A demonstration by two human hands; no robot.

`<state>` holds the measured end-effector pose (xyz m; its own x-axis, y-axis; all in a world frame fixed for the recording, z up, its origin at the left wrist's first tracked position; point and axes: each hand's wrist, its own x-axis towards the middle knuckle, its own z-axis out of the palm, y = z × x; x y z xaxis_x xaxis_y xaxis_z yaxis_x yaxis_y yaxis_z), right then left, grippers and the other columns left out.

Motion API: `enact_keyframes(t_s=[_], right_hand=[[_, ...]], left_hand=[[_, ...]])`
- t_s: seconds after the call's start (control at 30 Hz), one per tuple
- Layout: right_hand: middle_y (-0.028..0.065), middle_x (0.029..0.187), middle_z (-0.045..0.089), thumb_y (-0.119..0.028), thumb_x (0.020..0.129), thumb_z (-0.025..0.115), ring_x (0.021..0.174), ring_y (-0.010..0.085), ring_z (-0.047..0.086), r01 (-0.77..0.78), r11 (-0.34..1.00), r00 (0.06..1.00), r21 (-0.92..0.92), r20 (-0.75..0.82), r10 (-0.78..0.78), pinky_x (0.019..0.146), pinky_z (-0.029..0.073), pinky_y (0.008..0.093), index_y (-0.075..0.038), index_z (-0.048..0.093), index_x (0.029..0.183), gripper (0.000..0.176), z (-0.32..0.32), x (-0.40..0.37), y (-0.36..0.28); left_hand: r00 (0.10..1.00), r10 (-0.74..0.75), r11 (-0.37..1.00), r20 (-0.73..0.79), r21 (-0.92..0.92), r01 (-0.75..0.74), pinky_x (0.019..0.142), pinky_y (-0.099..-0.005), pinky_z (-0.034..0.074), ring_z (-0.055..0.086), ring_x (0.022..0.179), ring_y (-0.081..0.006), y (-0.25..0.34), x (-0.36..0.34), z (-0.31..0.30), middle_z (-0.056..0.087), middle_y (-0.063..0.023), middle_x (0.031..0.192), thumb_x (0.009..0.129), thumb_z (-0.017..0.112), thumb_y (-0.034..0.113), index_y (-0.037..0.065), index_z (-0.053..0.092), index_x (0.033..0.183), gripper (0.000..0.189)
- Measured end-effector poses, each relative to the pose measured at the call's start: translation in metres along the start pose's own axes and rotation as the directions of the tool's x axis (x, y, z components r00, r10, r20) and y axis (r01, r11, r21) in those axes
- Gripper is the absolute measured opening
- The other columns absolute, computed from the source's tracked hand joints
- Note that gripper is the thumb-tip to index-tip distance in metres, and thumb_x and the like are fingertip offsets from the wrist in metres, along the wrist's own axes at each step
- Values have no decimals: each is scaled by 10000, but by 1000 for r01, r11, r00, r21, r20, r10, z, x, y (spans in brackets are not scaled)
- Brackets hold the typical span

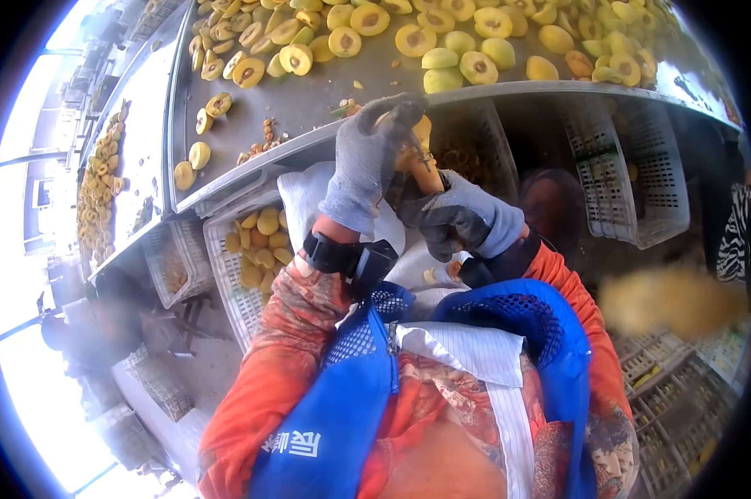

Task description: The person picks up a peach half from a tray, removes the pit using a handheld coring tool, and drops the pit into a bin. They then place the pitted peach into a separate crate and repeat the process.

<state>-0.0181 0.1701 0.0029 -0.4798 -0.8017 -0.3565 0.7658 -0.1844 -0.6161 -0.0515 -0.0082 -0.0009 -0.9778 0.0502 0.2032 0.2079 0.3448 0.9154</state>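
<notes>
Left hand [363,162] curled closed on a yellow fruit piece [423,130], upper centre. Right hand [472,218] just below, fingers bent; can't tell if it grips anything. Grey table [309,98] across top, halved fruit [344,41] strewn over it. Fruit-filled white crate [223,270] left of centre. Bright windows [22,116] far left.

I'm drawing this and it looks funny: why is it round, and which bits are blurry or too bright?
Head view: black corners and bent lines suggest a fisheye lens; head view, right: a yellow-brown smudge is blurred; head view, left: the windows glare white.
</notes>
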Motion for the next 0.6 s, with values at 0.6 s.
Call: enact_keyframes(t_s=[0.6], right_hand=[[21,542,456,-91,796,652,398,119,434,-13,922,950,387,293,-110,372,337,266,-45,533,831,133,17,-8,15]], left_hand=[[893,-449,606,27,-726,327,696,-308,520,640,793,-190,-14,-10,11,666,-76,938,928,562,377,24,588,1215,456]])
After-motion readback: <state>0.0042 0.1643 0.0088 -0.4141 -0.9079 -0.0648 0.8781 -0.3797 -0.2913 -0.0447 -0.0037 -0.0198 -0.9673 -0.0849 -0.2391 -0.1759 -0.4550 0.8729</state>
